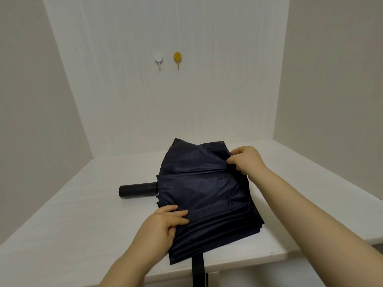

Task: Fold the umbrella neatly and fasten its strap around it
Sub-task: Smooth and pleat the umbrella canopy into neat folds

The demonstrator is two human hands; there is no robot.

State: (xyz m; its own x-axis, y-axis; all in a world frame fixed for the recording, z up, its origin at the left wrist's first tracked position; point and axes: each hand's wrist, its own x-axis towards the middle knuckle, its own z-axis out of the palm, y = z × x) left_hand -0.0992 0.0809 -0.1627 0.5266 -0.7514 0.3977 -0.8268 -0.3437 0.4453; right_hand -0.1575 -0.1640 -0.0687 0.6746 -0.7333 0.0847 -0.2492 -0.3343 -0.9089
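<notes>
Left hand (165, 221) flat, fingers straight, pressing umbrella (205, 195) canopy near edge; right hand (246, 160) pinches far-right fold. Umbrella lies on white table (83, 214), long axis left-right, handle (137, 189) pointing left, strap (197, 270) hanging over front edge

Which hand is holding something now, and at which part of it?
The right hand pinches the umbrella fabric at its far right edge. The left hand only presses flat on the near left fabric, gripping nothing.
</notes>
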